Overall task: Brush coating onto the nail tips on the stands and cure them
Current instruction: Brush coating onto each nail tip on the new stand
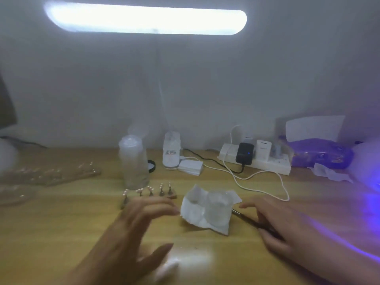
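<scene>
Wooden surface (61, 233). Stands (161, 193) with nail tips (150, 188) stand in a row just beyond the left hand (139, 227), which is spread and holds nothing. Right hand (283, 225) grips brush (246, 219), its tip beside tissue (193, 214). Step, judged: coating about to begin. Next: steady a stand and bring the brush across.

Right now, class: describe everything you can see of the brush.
The brush is thin, with a dark handle and a silvery metal ferrule. It slants low over the wooden desk, its ferrule end at the edge of the white tissue, bristles hidden. The right hand holds the handle's rear part.
</scene>
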The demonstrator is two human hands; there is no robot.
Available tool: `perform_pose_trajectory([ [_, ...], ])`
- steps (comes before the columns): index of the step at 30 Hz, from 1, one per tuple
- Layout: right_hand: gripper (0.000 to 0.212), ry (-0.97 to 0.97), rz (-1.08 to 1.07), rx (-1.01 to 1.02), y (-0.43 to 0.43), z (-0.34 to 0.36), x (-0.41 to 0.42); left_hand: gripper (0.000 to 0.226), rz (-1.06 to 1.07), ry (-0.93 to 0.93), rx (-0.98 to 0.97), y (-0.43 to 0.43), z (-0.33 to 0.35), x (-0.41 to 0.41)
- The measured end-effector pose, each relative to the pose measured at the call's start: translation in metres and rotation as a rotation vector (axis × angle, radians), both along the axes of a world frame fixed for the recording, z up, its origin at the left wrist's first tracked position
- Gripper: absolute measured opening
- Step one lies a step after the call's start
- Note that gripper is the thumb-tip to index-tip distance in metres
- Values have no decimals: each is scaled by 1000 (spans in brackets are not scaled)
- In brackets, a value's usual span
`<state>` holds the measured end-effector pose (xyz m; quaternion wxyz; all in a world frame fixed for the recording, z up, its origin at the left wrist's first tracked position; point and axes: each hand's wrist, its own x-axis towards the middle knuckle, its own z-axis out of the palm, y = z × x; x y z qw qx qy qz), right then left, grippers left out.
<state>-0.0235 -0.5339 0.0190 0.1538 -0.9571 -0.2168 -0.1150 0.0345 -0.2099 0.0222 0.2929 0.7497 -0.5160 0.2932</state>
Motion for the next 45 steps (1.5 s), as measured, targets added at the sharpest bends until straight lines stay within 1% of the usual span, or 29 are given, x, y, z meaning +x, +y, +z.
perform_pose_trajectory([
  [1, 63, 13, -23, 17, -1, 0, 2, 46, 95, 147, -134, 19, -2, 8],
  [2, 64, 16, -37, 8, -2, 1, 3, 51, 161, 292, -227, 38, -2, 13],
  [3, 62, 28, -57, 28, -3, 1, 3, 54, 240, 414, -273, 51, -6, 20],
  [5, 56, 54, -93, 114, -5, 2, 2, 62, 328, 563, -250, 66, -15, 37],
  [8, 42, 52, -123, 204, -7, 2, -1, 68, 405, 659, -112, 69, -19, 59],
  [10, 30, 41, -153, 249, -12, 4, -4, 68, 417, 653, -52, 66, -20, 68],
  [12, 21, 95, -160, 351, -14, 7, -7, 64, 453, 624, -35, 63, -21, 76],
  [14, 13, 204, -152, 608, -13, 8, -8, 60, 458, 624, -49, 66, -19, 82],
  [18, 25, 355, -152, 1269, -16, 2, -2, 56, 422, 644, -13, 86, -11, 75],
  [20, 33, 434, -93, 1531, -19, 4, 1, 56, 426, 637, 18, 98, -13, 63],
  [21, 38, 441, -75, 1615, -21, 5, 3, 57, 426, 641, 30, 102, -14, 56],
  [22, 38, 421, -80, 1643, -21, 8, 5, 59, 417, 646, 53, 103, -16, 48],
  [24, 33, 365, -114, 1617, -19, 11, 8, 63, 360, 674, 114, 95, -17, 30],
  [26, 24, 314, -99, 1619, -11, 17, 10, 53, 259, 731, 142, 69, -13, 11],
  [28, 12, 290, -4, 1654, 1, 23, 15, 43, 162, 752, 150, 34, -7, -3],
  [30, 14, 278, 75, 1714, 10, 30, 22, 38, 66, 747, 153, -1, -2, -12],
  [31, 10, 265, 79, 1733, 14, 32, 28, 38, 25, 757, 150, -16, -2, -16],
  [32, 13, 257, 63, 1749, 18, 34, 33, 38, -4, 775, 142, -27, -2, -18],
  [33, 19, 253, 41, 1763, 20, 33, 37, 38, -23, 793, 129, -34, -3, -20],
  [35, 28, 257, -15, 1791, 22, 27, 42, 40, -36, 820, 105, -42, -5, -24],
  [37, 28, 293, -66, 1816, 18, 18, 42, 46, -9, 819, 89, -39, -6, -25],
  [39, 22, 293, -108, 1812, 11, 14, 40, 51, 5, 818, 86, -33, -5, -24],
  [42, 7, 262, -138, 1809, 7, 11, 40, 55, -20, 827, 111, -27, 0, -24],
  [44, 6, 242, -141, 1790, 8, 9, 40, 50, -21, 830, 119, -27, 1, -24],
  [45, 7, 225, -137, 1783, 9, 8, 40, 42, -20, 833, 110, -27, 2, -24],
])
